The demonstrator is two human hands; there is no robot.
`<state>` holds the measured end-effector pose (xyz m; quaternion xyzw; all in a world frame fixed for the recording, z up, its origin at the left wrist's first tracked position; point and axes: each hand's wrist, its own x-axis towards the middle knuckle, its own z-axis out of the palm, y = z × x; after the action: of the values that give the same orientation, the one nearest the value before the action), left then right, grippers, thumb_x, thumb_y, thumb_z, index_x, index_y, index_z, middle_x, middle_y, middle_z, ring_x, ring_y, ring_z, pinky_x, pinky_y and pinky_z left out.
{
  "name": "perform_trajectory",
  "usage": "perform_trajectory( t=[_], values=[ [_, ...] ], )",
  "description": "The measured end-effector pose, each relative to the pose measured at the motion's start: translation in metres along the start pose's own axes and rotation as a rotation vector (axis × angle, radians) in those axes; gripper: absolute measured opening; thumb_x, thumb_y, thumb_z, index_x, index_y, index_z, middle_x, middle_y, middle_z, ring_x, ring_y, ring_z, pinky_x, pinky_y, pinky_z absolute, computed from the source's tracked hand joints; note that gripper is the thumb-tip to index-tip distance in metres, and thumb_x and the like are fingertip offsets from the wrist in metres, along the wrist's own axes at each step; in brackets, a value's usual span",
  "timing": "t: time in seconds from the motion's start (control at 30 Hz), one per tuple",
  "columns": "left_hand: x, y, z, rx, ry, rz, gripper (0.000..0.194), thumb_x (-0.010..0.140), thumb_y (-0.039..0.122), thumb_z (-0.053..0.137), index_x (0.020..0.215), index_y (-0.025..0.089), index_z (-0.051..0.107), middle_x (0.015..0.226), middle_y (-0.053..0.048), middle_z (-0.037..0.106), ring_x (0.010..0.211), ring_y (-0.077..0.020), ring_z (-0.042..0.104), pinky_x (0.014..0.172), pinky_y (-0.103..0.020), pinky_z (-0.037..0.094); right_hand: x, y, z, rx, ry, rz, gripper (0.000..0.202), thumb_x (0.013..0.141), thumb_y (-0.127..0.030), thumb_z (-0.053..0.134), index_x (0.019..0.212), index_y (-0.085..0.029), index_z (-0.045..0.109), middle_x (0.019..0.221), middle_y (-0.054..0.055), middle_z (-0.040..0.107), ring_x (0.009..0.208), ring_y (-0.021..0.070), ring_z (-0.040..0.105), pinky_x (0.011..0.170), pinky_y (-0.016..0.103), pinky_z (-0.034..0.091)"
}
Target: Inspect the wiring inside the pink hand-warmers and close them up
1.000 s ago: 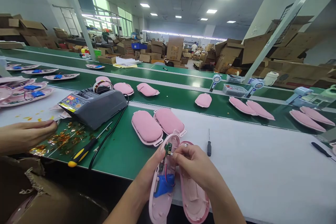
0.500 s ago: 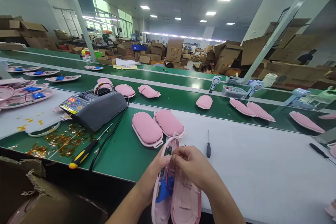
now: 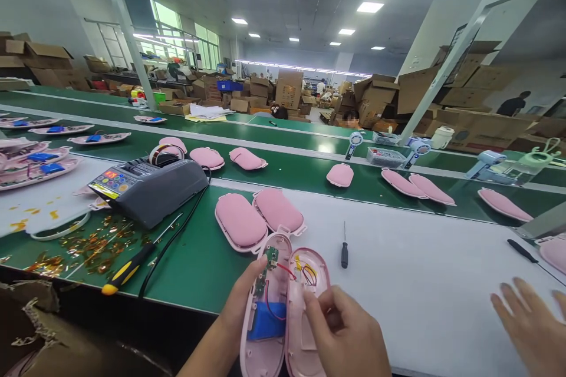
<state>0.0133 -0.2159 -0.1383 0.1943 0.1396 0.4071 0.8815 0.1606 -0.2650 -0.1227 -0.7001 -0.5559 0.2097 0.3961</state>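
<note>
An opened pink casing is spread between my hands at the bottom middle. Its left shell half (image 3: 275, 349) carries a green circuit board (image 3: 270, 259) and a blue battery pack (image 3: 267, 320). My left hand (image 3: 248, 288) grips this half by its outer side, thumb on the rim beside the board. Red wires run from the board across to the right shell half (image 3: 295, 330), where thin yellow and dark wires show near the top. My right hand (image 3: 342, 327) has its fingers bent around the right half, the thumb on its inner face. Its other fingertips are partly hidden.
Beyond the casing lie two closed pink casings (image 3: 241, 221) and a small dark screwdriver (image 3: 344, 254). A yellow-black screwdriver (image 3: 128, 268), a grey tape dispenser (image 3: 152, 188) and amber scraps are at left. Another person's hand (image 3: 528, 321) reaches in from the right.
The two shell halves have been spread wider, uncovering the board, battery and wires. My right hand has moved down from the board to the right half. Another person's hand has appeared at right.
</note>
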Motion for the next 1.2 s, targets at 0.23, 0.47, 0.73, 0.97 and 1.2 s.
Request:
perform_trajectory(
  t=[0.23, 0.47, 0.73, 0.97, 1.2],
  values=[
    [0.003, 0.001, 0.003, 0.042, -0.053, 0.071, 0.045, 0.089, 0.035, 0.049, 0.12, 0.005, 0.063, 0.112, -0.017, 0.07, 0.116, -0.0314, 0.059, 0.106, -0.042, 0.035, 0.034, -0.003, -0.005, 0.29, -0.15, -0.174, 0.018, 0.082, -0.038, 0.057, 0.078, -0.025, 0.069, 0.078, 0.004, 0.065, 0.068, 0.0193, 0.058, 0.059, 0.028, 0.046],
    [0.002, -0.003, 0.003, 0.088, -0.014, 0.066, 0.045, 0.085, 0.038, 0.055, 0.122, 0.013, 0.062, 0.102, -0.012, 0.073, 0.103, -0.0335, 0.064, 0.094, -0.043, 0.044, 0.051, -0.025, 0.001, 0.578, -0.452, 0.099, 0.024, 0.074, -0.045, 0.066, 0.083, -0.022, 0.067, 0.064, 0.0, 0.058, 0.044, 0.0123, 0.046, 0.037, 0.025, 0.034],
    [0.004, -0.003, 0.003, 0.082, 0.016, 0.097, 0.036, 0.084, 0.038, 0.057, 0.105, 0.012, 0.069, 0.095, -0.013, 0.073, 0.098, -0.0308, 0.065, 0.09, -0.039, 0.045, 0.056, -0.033, -0.008, 0.538, -0.613, 0.026, 0.027, 0.092, -0.035, 0.049, 0.078, -0.021, 0.067, 0.063, -0.001, 0.064, 0.049, 0.0123, 0.053, 0.048, 0.025, 0.043],
    [0.007, -0.005, 0.002, 0.04, -0.066, 0.038, 0.044, 0.083, 0.044, 0.055, 0.099, 0.006, 0.069, 0.09, -0.016, 0.072, 0.096, -0.0322, 0.066, 0.093, -0.043, 0.044, 0.076, -0.036, -0.013, 0.484, -0.623, 0.068, 0.029, 0.093, -0.039, 0.053, 0.096, -0.012, 0.063, 0.092, 0.001, 0.064, 0.072, 0.0094, 0.062, 0.07, 0.026, 0.053],
    [0.006, -0.009, -0.002, -0.007, -0.003, 0.028, 0.042, 0.08, 0.043, 0.06, 0.103, 0.008, 0.068, 0.088, -0.014, 0.074, 0.095, -0.0316, 0.067, 0.091, -0.042, 0.046, 0.062, -0.033, -0.013, 0.479, -0.774, 0.101, 0.013, 0.073, -0.03, 0.065, 0.061, -0.024, 0.064, 0.052, -0.004, 0.053, 0.045, 0.0116, 0.048, 0.042, 0.023, 0.034]
  ],
)
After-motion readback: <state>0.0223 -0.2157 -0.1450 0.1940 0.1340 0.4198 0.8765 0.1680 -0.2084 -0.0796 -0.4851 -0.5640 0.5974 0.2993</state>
